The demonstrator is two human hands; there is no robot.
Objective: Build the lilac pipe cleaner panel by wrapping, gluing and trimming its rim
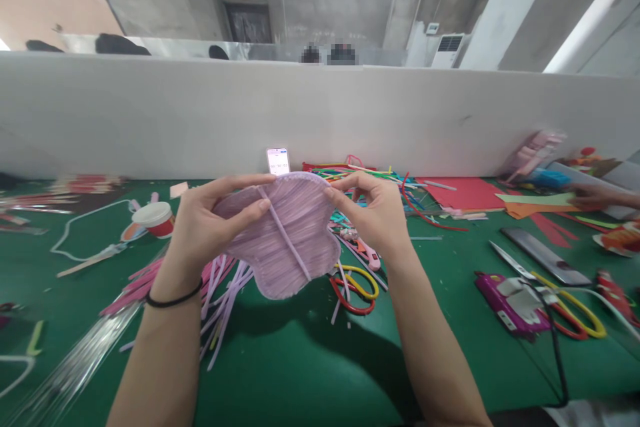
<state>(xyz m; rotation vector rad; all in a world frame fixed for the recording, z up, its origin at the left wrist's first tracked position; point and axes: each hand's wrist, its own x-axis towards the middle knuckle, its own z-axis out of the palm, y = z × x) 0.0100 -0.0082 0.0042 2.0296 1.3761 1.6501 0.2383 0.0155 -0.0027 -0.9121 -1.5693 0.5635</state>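
A lilac butterfly-wing-like shape made of pipe cleaners (pixel 295 233) is held up above the green table, with one strip running slantwise across its face. My left hand (pixel 220 213) grips its left side, thumb on the front and fingers behind. At the upper right edge, my right hand (pixel 370 207) pinches the rim between thumb and forefinger. Loose lilac pipe cleaners (pixel 227 307) lie under the left wrist. Partly behind the shape are scissors with red and yellow handles (pixel 357 290) and a pink utility knife (pixel 369 255).
A paper cup (pixel 155 219) and a corded glue gun (pixel 120 247) stand left. A phone (pixel 278 161) leans on the white partition (pixel 210 113). To the right lie red paper (pixel 460 193), a purple power strip (pixel 515 307), more scissors (pixel 575 310) and another person's hand (pixel 600 196).
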